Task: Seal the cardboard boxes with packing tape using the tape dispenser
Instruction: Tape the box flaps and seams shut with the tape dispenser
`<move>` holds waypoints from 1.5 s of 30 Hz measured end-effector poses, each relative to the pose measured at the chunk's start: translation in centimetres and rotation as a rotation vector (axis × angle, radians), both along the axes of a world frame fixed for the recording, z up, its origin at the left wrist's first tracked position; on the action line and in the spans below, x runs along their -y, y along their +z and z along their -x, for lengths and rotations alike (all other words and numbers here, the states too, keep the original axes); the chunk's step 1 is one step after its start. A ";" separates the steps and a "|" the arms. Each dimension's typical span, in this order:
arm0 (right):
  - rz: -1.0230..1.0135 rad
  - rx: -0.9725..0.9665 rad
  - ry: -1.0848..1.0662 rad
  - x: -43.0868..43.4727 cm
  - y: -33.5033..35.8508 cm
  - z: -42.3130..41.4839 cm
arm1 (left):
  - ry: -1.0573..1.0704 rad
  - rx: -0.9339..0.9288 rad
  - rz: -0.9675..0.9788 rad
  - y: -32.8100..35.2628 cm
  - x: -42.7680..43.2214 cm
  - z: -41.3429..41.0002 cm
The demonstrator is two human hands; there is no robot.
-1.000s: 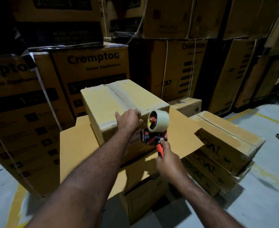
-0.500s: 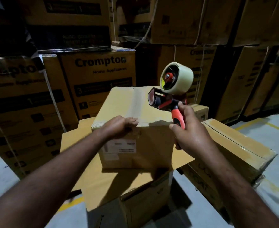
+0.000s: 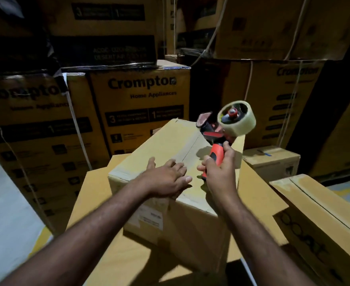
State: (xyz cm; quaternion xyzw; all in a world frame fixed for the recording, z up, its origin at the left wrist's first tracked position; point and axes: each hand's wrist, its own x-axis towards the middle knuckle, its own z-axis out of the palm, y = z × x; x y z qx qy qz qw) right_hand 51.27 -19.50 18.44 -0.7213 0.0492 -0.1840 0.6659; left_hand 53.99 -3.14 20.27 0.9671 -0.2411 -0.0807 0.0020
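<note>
The left hand (image 3: 165, 178), fingers apart, now lies flat atop the plain brown cardboard box (image 3: 161, 141). The right hand (image 3: 219, 174) clamps the red-handled tape dispenser (image 3: 224, 127), lowered toward the top seam (image 3: 190, 149); judged ready for taping.

It was a warehouse or stockroom. The carton printed "Crompton Home Appliances" (image 3: 141, 108) stood in a wall of stacked cartons (image 3: 273, 27), some above and beside it bound with white strapping (image 3: 77, 122). Below-left of it lay grey concrete floor (image 3: 2, 203) with a painted yellow line (image 3: 41, 237).
</note>
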 end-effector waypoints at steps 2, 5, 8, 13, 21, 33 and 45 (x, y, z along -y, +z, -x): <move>-0.078 -0.023 -0.037 0.4 -0.5 -0.8 | 0.002 -0.017 -0.005 0.2 0.7 -2.0; -0.127 -0.001 -0.068 1.1 -0.9 -1.6 | -0.009 0.009 -0.006 -0.1 1.4 -5.8; -0.070 0.000 -0.077 1.3 -1.4 -1.4 | -0.031 0.015 -0.023 -0.8 2.2 -10.0; 0.086 0.002 -0.081 1.0 -1.3 -0.2 | -0.039 0.038 -0.022 -1.3 4.7 -17.0; 0.192 -0.050 -0.105 0.3 -0.7 0.3 | -0.039 0.099 -0.052 -1.2 8.7 -26.0; 0.013 -0.098 -0.154 0.5 -0.4 -0.8 | 0.006 0.130 0.093 -1.7 12.1 -32.7; -0.118 -0.050 -0.084 -0.1 0.4 -2.2 | -0.060 0.077 0.007 -0.5 8.2 -24.1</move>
